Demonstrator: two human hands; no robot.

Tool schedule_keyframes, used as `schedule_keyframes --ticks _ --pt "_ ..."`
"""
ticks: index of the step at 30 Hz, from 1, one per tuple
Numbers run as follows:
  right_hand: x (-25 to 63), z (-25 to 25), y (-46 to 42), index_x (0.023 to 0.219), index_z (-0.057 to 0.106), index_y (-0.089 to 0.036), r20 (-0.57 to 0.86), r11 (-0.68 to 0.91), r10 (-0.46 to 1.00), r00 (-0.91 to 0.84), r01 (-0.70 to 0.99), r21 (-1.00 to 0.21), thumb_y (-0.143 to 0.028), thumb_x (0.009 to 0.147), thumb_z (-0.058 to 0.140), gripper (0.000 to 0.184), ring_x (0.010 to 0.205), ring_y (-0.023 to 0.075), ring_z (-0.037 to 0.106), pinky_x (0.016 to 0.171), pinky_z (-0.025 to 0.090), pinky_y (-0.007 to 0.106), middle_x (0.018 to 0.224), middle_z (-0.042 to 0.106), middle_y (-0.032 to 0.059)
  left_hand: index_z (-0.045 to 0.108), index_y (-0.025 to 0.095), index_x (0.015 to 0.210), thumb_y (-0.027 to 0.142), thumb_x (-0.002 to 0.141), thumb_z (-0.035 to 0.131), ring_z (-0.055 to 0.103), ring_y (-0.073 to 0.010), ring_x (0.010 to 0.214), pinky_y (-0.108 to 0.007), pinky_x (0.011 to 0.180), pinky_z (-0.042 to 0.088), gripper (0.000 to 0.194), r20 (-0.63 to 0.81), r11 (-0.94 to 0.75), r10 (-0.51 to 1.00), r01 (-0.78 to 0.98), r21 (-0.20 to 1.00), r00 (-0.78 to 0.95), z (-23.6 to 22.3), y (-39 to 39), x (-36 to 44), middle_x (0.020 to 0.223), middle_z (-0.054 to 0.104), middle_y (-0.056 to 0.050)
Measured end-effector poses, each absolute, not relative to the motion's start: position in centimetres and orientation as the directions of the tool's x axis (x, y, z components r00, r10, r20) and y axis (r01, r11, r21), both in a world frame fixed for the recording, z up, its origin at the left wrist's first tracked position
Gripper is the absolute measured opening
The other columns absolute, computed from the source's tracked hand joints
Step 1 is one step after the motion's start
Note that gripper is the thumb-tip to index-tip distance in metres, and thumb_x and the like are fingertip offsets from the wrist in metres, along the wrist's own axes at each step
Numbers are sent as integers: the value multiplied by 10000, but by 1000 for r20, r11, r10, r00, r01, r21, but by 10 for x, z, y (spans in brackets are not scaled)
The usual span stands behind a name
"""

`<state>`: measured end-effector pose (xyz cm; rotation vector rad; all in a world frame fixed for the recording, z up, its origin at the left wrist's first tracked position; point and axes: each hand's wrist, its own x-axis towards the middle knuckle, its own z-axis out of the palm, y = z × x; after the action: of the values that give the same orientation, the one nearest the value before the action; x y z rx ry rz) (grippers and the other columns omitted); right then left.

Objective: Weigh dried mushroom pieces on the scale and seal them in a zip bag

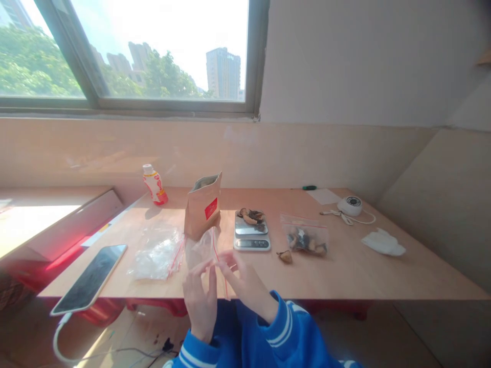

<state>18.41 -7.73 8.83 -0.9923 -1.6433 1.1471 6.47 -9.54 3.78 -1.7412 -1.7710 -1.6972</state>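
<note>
My left hand (199,301) and my right hand (243,281) hover at the table's front edge, pinching the red-lined zip edge of a clear plastic zip bag (203,250) between them. Just behind it stands a kraft paper pouch (203,207) with a red label and an open top. To the right, a digital kitchen scale (251,234) carries dried mushroom pieces (251,216). Farther right lies a zip bag of dried mushrooms (306,240), with one loose piece (284,256) beside it. A flattened clear zip bag (157,253) lies left of my hands.
A smartphone (89,278) overhangs the table's front left edge, its cable (57,342) trailing to the floor. A drink bottle (155,185) stands at the back. Farther right are a white corded device (350,205), a paper sheet (324,196) and a crumpled white cloth (383,242).
</note>
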Motion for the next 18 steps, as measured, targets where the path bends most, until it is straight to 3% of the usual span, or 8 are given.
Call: schedule_keyframes --ticks 4,7,12,18 --pt "192 97 -76 929 633 -196 192 224 951 -241 114 -968 -403 900 503 246 788 173 667 736 501 295 849 715 30 475 221 1241 242 851 562 535 -228 1049 -403 878 440 400 770 -377 547 725 576 -327 39 -95 77 1118 572 -101" --pt "197 103 -73 838 681 -197 204 236 952 -226 123 -964 -371 866 566 211 783 173 666 706 486 278 810 723 24 400 236 1340 215 854 555 504 -231 1131 -400 924 432 510 806 -452 547 732 510 -224 37 -94 77 1198 536 -114" --pt "199 118 -65 742 720 -201 191 229 953 -236 143 -963 -372 774 683 178 708 161 638 610 448 253 741 717 12 356 250 1387 198 859 554 569 -203 1027 -343 835 495 567 835 -556 536 694 458 -122 31 -83 71 1172 577 -94" --pt "204 131 -43 677 683 -178 232 266 938 -258 104 -958 -447 713 726 275 664 154 624 611 466 261 677 687 16 488 239 1306 185 873 535 598 -163 828 -297 744 505 439 872 -593 483 701 396 -84 46 -54 66 988 655 -56"
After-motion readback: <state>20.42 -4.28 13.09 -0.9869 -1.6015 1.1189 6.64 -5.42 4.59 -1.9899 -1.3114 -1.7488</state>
